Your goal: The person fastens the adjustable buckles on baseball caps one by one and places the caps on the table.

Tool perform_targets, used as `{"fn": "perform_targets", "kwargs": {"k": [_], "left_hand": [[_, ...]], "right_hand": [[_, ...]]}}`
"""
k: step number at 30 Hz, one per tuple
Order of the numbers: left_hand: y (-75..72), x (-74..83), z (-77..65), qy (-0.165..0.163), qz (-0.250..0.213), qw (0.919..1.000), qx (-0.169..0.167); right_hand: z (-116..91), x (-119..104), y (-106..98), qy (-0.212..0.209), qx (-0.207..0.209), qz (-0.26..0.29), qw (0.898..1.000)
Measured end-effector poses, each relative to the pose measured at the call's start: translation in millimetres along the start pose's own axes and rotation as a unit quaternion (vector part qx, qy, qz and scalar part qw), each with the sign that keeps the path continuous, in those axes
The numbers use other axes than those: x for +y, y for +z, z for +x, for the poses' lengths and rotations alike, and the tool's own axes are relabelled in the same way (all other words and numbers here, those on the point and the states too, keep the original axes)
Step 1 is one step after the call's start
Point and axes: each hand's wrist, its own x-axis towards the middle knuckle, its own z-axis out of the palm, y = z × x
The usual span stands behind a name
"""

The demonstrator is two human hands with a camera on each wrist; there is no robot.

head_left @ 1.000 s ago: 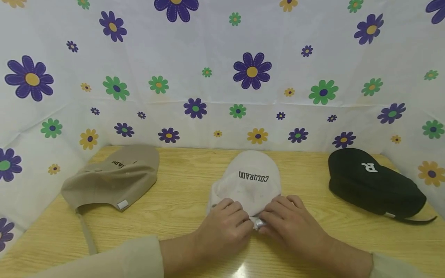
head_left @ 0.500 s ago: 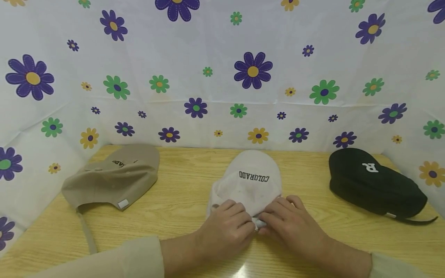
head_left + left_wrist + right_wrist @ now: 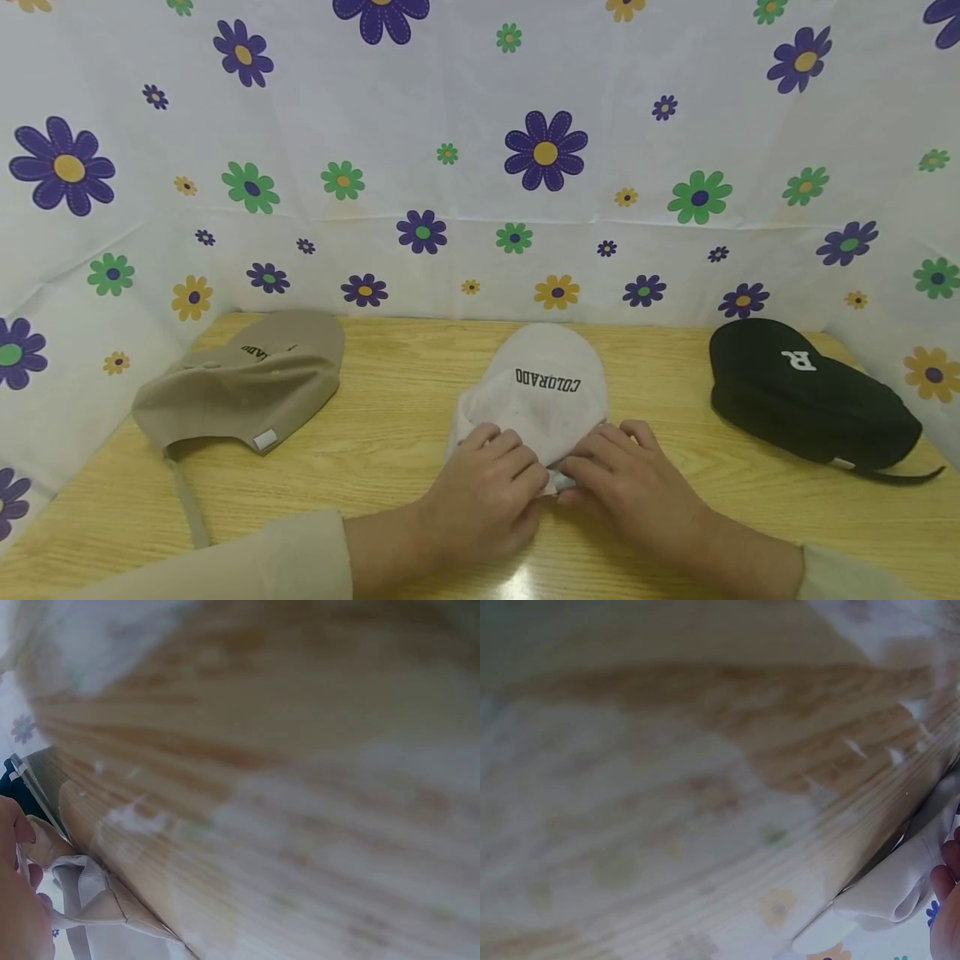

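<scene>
An off-white baseball cap [image 3: 558, 354] with COLORADO lettering lies in the middle of the table, its brim toward the back wall. Both hands are at its near edge, around the back strap [image 3: 558, 481], where a shiny bit shows between them. My left hand [image 3: 483, 492] pinches the strap from the left with curled fingers. From the right, my right hand [image 3: 637, 487] grips the cap's edge at the strap; its thumb is low beside the shiny part. In the left wrist view, folds of the cap [image 3: 90, 892] sit by the fingers. The fingertips largely hide the strap.
A tan cap [image 3: 255, 392] with a dangling strap lies at the left of the wooden table [image 3: 397, 375]. On the right is a black cap [image 3: 795, 392] with a white R, its strap end sticking out. A flower-printed cloth [image 3: 465, 100] stands behind and along the sides.
My left fingers have shifted very slightly to the left at the strap, and less of the shiny part shows. My right hand and the three caps stay in place.
</scene>
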Motion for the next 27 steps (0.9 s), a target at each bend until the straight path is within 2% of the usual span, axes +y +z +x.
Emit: {"fn": "perform_targets", "kwargs": {"k": [10, 21, 24, 27], "left_hand": [[-0.6, -1.7, -0.5, 0.009, -0.004, 0.9999, 0.006], [0.7, -1.7, 0.1, 0.019, -0.008, 0.9997, 0.013], [0.5, -1.4, 0.2, 0.017, -0.008, 0.9997, 0.018], [0.2, -1.2, 0.4, 0.015, -0.009, 0.9997, 0.019]], "right_hand": [[0.4, 0.8, -0.1, 0.006, -0.006, 0.009, 1.0], [0.1, 2.3, 1.4, -0.018, 0.026, 0.01, 0.999], [0.1, 2.3, 1.5, -0.015, 0.018, 0.013, 1.0], [-0.3, 1.6, 0.5, -0.001, -0.011, 0.015, 1.0]]}}
